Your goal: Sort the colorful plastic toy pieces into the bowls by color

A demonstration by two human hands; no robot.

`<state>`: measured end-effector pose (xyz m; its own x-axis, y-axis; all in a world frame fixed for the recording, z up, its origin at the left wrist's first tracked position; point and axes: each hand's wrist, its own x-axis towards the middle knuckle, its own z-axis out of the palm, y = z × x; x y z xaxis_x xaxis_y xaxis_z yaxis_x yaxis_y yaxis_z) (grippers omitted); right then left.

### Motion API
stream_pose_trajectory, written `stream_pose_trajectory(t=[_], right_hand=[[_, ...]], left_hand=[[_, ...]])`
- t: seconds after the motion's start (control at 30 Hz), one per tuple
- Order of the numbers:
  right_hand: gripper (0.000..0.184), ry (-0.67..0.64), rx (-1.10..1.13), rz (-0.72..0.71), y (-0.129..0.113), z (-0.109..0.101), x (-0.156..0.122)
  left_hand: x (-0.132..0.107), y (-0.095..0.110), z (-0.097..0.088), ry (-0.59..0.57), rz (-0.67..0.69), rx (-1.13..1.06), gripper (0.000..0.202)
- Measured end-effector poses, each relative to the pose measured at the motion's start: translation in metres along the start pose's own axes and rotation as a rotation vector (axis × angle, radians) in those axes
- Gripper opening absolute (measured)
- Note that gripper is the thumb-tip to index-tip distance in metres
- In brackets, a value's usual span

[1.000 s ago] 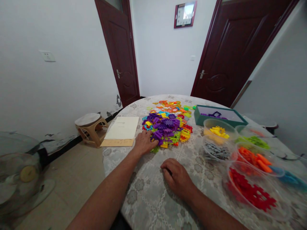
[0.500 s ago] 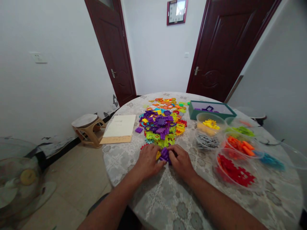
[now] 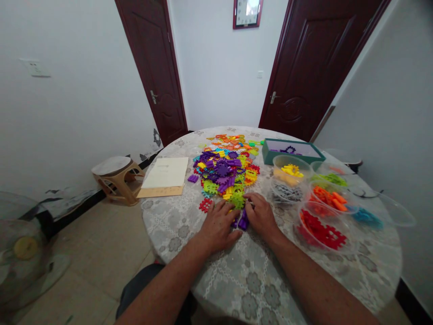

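Purple interlocking plastic blocks (image 3: 243,221) lying under and between the left hand (image 3: 218,225) and right hand (image 3: 260,214), a lime-green block (image 3: 237,201) just above, a red gear-shaped block (image 3: 205,205) beside the left fingers (image 3: 225,206), a multicoloured heap of blocks (image 3: 225,169) beyond

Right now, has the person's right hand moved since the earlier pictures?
Yes: the right hand has moved forward across the table, ending up closer to the clear bowl of grey pieces.

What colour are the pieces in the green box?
The pieces are purple, shown best in the head view.

Prob. home rm, dark doors (image 3: 313,67), lace tablecloth (image 3: 250,280)
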<state>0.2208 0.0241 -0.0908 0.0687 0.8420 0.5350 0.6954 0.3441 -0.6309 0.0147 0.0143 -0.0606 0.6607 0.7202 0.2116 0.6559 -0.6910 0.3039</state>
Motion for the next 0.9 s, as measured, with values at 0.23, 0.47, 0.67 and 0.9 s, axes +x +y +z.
stream_pose_trajectory(t=[0.23,0.47,0.67,0.9], right_hand=[[0.025,-0.13,-0.081,-0.048,-0.002,-0.001,-0.002],[0.02,-0.158,-0.098,-0.079,-0.009,-0.007,-0.001],[0.025,-0.161,-0.159,-0.051,0.003,-0.009,0.001],[0.042,-0.098,-0.111,0.076,0.011,-0.02,0.007]], left_hand=[[-0.004,-0.014,-0.005,0.114,-0.034,0.002,0.05],[-0.004,-0.025,-0.011,0.251,-0.121,0.009,0.025],[-0.006,-0.02,-0.009,0.202,-0.042,-0.056,0.029],[-0.006,-0.015,-0.002,0.118,0.059,-0.076,0.045]])
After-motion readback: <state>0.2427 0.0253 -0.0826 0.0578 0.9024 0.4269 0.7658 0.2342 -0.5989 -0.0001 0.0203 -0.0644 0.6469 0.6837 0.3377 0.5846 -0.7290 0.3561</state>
